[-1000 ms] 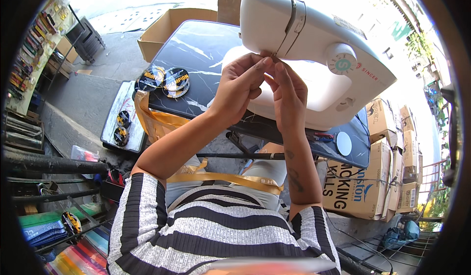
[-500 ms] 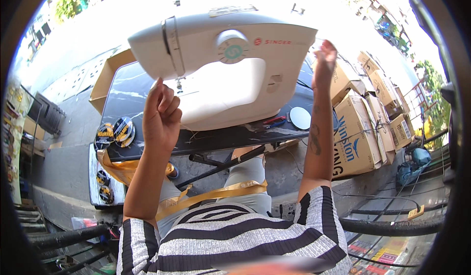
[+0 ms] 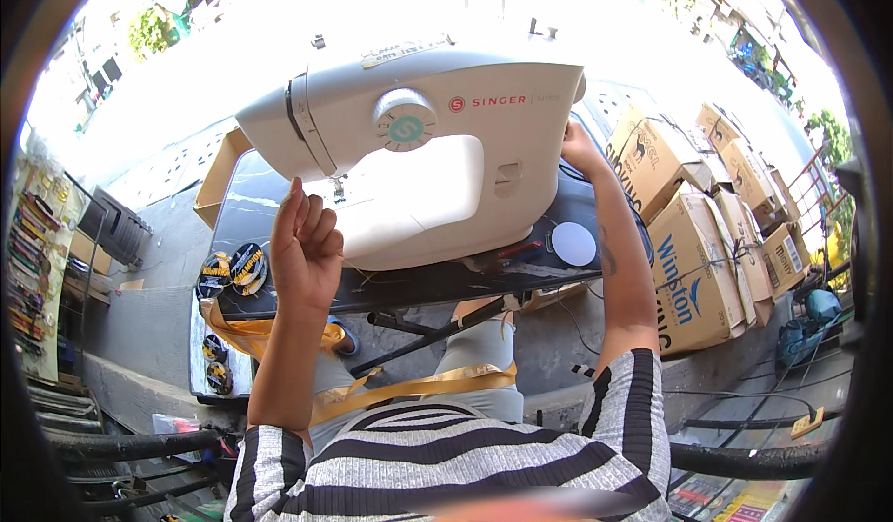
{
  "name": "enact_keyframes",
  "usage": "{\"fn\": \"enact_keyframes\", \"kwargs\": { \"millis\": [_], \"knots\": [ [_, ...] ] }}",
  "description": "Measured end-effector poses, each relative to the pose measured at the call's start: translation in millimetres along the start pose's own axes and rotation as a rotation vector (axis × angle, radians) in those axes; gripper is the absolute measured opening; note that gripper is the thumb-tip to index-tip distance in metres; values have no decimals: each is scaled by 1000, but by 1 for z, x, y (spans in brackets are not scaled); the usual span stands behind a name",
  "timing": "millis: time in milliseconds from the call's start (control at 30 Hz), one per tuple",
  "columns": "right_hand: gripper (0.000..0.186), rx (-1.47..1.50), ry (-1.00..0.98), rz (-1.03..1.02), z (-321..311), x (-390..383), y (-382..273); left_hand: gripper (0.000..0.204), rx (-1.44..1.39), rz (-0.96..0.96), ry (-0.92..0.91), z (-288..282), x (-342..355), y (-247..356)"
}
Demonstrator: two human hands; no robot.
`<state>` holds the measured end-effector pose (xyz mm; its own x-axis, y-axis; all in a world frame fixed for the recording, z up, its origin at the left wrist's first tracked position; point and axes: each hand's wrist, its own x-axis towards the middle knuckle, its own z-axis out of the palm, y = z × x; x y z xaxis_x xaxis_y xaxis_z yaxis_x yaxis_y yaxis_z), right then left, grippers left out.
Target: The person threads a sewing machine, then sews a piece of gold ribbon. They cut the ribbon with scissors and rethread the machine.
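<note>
Dark table [image 3: 256,220], grey floor [image 3: 172,261], glaring daylight [image 3: 391,1]; apparently greenery [image 3: 149,31] beyond

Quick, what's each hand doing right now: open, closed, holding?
Left hand: curled closed near the sewing machine; can't tell if it pinches anything.
Right hand: partly hidden at the machine's right end; can't tell.
</note>
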<state>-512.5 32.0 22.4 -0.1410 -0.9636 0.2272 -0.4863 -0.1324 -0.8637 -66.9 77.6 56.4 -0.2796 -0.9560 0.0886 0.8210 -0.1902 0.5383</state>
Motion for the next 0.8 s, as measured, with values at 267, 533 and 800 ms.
{"fn": "enact_keyframes", "kwargs": {
  "millis": [267,533,800],
  "knots": [
    [57,11,179,-136,-44,3,-23,35,103,-5,78,-8,-17,-17],
    [80,32,118,-192,-49,-1,-26,36,204,40,100,-18,-28,-19],
    [103,-202,-2,-103,-38,1,-5,32,253,130,107,-23,-29,-15]
  ]
}}
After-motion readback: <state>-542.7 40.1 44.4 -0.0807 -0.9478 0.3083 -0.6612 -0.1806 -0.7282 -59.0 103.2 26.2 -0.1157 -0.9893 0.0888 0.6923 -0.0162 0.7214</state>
